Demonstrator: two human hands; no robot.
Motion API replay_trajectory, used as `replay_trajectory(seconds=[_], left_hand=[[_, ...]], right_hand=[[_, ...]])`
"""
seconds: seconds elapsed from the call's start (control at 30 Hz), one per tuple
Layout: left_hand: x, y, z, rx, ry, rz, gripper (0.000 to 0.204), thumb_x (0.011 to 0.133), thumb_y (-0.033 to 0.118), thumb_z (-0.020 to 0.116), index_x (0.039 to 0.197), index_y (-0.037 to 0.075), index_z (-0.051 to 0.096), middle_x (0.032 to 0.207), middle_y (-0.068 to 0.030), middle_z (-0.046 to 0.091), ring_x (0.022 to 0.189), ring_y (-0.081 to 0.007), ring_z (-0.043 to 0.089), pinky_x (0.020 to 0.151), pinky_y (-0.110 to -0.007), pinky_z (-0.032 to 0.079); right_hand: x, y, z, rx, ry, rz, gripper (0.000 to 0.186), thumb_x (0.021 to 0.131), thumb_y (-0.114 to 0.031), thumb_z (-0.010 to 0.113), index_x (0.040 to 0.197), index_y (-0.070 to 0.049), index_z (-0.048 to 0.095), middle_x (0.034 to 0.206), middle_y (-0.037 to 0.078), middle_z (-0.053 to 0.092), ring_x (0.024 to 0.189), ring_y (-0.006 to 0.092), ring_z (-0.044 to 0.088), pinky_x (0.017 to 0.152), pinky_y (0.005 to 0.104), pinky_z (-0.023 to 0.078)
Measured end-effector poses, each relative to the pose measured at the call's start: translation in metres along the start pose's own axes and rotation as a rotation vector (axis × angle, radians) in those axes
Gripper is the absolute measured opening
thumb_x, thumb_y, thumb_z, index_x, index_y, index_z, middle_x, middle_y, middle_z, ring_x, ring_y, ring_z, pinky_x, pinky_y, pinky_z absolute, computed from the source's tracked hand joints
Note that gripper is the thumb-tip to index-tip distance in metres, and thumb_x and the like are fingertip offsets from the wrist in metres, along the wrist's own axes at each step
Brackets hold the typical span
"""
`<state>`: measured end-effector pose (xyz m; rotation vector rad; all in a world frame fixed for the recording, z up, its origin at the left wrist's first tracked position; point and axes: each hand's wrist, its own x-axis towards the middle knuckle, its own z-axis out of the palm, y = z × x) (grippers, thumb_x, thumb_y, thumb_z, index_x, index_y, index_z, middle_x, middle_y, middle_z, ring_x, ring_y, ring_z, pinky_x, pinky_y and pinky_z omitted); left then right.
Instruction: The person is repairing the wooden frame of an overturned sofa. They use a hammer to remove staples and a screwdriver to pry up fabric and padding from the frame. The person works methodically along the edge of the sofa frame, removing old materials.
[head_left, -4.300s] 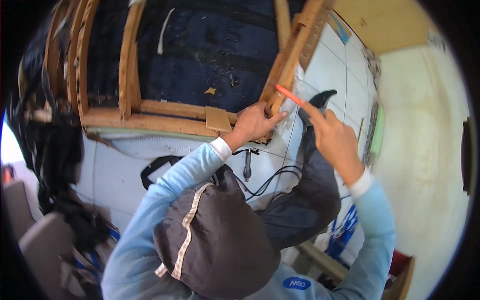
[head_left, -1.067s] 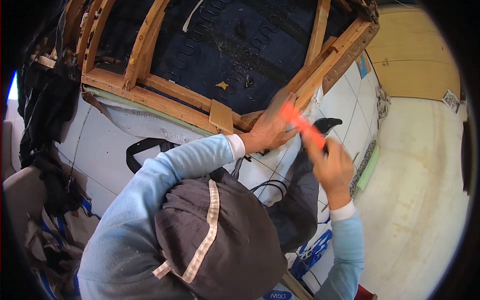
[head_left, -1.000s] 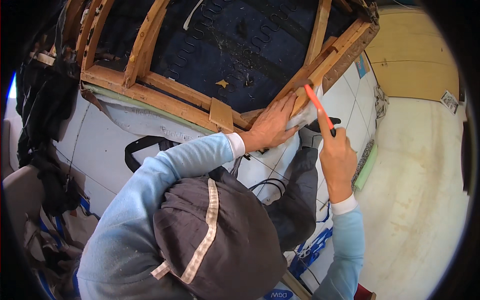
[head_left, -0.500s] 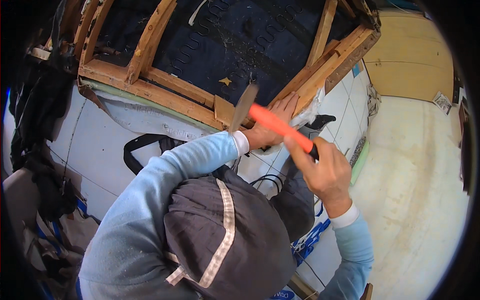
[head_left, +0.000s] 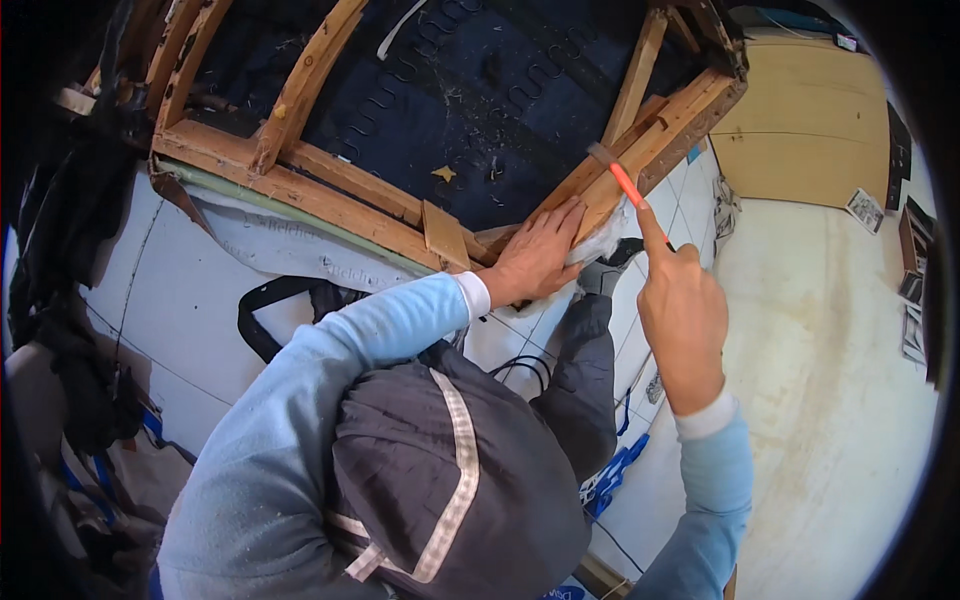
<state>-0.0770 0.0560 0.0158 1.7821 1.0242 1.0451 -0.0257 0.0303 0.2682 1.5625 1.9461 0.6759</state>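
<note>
My right hand (head_left: 683, 312) is closed round the handle of a hammer (head_left: 626, 183) with an orange shaft. The hammer's head is at the right rail of a wooden furniture frame (head_left: 330, 212); whether it touches the wood I cannot tell. Lying on the frame's near corner, my left hand (head_left: 535, 252) has its fingers stretched along the right rail and holds nothing. Beside it a small wood block (head_left: 444, 234) sits on the front rail. White padding (head_left: 603, 240) shows along the outer side of the right rail.
Dark fabric with zigzag springs (head_left: 545, 72) spans the frame's inside. Printed light cloth (head_left: 270, 240) hangs off the front rail. A black strap (head_left: 265, 310) lies on the tiled floor. Black cloth (head_left: 70, 250) hangs at the left, and a yellowish board (head_left: 810, 120) is at the far right.
The hammer has swung from above my left hand to the right and away, over to the right rail. My right hand has moved slightly right; my left hand stays on the corner.
</note>
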Motion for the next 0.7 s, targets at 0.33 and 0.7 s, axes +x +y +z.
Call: replay_trajectory(seconds=[0.33,0.7], left_hand=[[0.004,-0.004,-0.01,-0.04,0.043,-0.01,0.099,0.099,0.043,0.076,0.17,-0.004,0.024,0.172,-0.0293,0.035,0.155,-0.0497,0.04,0.128,-0.052,0.037],[0.128,0.035,-0.034,-0.093,0.147,0.076,0.099,0.099,0.056,0.073,0.172,0.005,0.029,0.171,-0.0318,0.037,0.156,-0.0549,0.038,0.131,-0.053,0.034]], right_hand=[[0.004,0.02,0.011,0.023,0.125,-0.24,0.072,0.096,-0.007,0.064,0.163,-0.033,0.055,0.082,0.017,0.066,0.065,0.0326,0.075,0.053,0.045,0.059],[0.025,0.075,-0.026,0.765,0.281,0.02,0.044,0.112,-0.008,0.059,0.155,-0.011,0.063,0.134,0.025,0.074,0.119,0.0369,0.075,0.099,0.0462,0.058]])
